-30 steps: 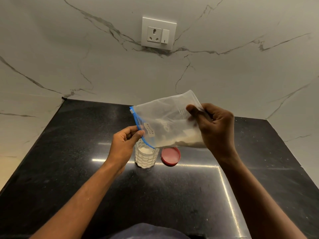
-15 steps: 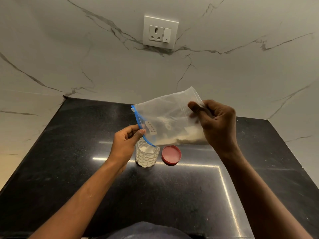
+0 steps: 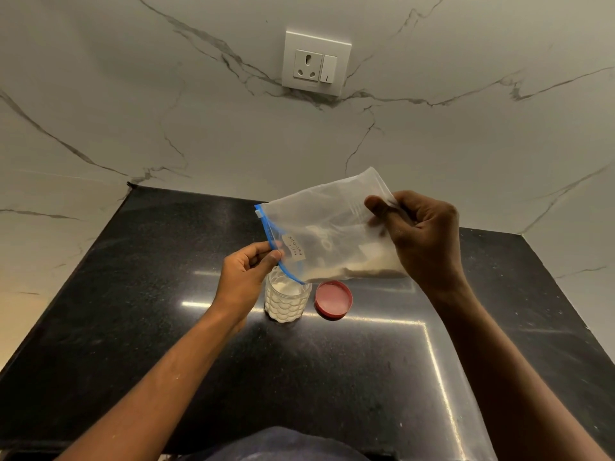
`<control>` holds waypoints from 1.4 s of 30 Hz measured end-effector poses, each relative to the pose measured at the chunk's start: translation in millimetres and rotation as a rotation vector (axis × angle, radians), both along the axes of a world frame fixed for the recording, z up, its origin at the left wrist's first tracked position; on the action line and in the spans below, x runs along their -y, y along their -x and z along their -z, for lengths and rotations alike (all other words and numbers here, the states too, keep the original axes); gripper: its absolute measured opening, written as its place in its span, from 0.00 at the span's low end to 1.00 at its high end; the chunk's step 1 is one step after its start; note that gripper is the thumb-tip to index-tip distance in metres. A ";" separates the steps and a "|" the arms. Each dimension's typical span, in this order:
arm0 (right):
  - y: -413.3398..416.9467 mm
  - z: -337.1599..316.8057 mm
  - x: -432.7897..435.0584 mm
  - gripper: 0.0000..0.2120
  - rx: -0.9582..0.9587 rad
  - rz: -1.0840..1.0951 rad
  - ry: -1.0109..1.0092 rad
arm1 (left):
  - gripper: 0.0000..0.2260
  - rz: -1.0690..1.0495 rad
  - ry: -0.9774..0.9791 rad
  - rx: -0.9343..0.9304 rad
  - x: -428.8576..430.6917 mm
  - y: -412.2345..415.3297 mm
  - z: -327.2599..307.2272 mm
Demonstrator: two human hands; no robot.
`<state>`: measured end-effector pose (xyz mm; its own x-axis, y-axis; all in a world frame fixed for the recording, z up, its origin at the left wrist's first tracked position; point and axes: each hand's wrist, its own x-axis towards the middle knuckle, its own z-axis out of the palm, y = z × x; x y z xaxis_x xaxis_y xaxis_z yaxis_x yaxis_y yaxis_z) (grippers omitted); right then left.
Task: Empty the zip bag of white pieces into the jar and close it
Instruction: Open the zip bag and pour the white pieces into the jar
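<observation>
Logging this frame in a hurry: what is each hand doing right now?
Left hand: pinches the zip bag at its blue zipper edge, above the open jar.
Right hand: grips the zip bag's closed end, held higher.

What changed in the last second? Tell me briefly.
The right hand raised the closed end of the zip bag slightly, tilting it a little more. Both grips are unchanged: the left hand still pinches the blue zip edge over the jar. Jar and red lid have not moved.

Before me lies a glossy black counter (image 3: pixel 133 327) — behind it, a veined marble wall (image 3: pixel 100 94) carrying a white socket (image 3: pixel 316 63).
</observation>
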<state>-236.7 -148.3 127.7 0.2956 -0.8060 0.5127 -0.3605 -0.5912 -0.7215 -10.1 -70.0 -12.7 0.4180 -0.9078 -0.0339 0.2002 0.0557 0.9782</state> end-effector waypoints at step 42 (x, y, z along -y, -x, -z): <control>-0.5 1.9 3.5 0.07 -0.016 0.000 0.025 | 0.09 0.000 0.002 0.005 -1.0 -4.1 -0.7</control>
<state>-236.2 -151.8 125.7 0.3040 -0.7933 0.5275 -0.3722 -0.6086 -0.7008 -6.0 -69.0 -12.0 0.4178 -0.9080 -0.0303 0.1958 0.0574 0.9790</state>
